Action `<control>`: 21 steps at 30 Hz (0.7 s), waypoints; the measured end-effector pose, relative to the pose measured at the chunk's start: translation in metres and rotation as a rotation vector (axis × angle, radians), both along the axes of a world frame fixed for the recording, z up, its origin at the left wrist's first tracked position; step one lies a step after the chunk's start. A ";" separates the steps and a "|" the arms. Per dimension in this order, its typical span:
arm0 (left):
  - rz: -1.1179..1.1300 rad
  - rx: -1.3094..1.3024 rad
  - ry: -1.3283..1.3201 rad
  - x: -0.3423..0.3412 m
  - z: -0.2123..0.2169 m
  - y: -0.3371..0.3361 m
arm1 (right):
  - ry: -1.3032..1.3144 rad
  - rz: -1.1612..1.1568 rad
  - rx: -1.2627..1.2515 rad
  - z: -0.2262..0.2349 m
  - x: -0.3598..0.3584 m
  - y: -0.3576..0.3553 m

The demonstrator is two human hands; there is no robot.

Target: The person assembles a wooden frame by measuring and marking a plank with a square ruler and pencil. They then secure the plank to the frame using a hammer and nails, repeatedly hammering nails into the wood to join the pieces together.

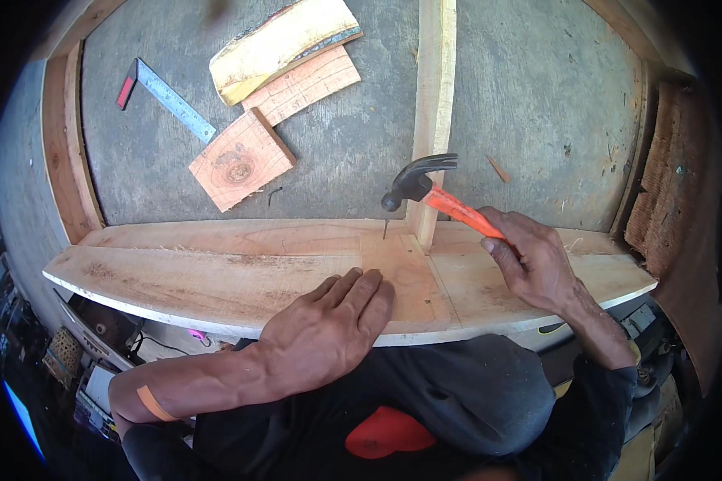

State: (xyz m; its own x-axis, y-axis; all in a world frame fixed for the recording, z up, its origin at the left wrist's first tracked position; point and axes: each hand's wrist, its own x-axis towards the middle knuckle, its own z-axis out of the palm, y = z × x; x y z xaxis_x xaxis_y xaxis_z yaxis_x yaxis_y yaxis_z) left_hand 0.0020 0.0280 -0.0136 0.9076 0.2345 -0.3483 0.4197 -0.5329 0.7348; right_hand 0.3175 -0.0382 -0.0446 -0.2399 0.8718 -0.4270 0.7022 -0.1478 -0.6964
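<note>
My right hand is closed round the orange handle of a claw hammer. Its dark head is tilted, the striking face just above a nail that stands up from the wood; I cannot tell whether they touch. The nail sits near the inner edge of a joint where boards meet. My left hand lies flat with fingers stretched out on the wide front board, close to the joint and below the nail. Nothing shows in that hand.
A wooden upright strip runs away from the joint. On the grey panel lie a try square, a knotty wood block, a flat offcut, a bark-edged slab and a loose splinter. Rough brown wood stands at right.
</note>
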 end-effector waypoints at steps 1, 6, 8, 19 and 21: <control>-0.001 0.056 -0.003 -0.001 -0.005 -0.005 | 0.010 0.016 -0.011 0.010 0.005 0.012; 0.018 0.115 -0.010 -0.001 -0.004 -0.012 | 0.315 -0.431 0.071 0.026 0.013 0.009; -0.005 0.115 -0.011 -0.001 -0.005 -0.011 | 0.126 -0.240 0.252 -0.003 0.022 -0.013; 0.043 0.117 0.011 0.003 0.002 -0.011 | 0.365 -0.403 -0.128 -0.005 0.016 0.006; 0.010 0.123 0.012 0.004 -0.002 -0.007 | -0.182 0.306 -0.483 -0.005 -0.002 0.007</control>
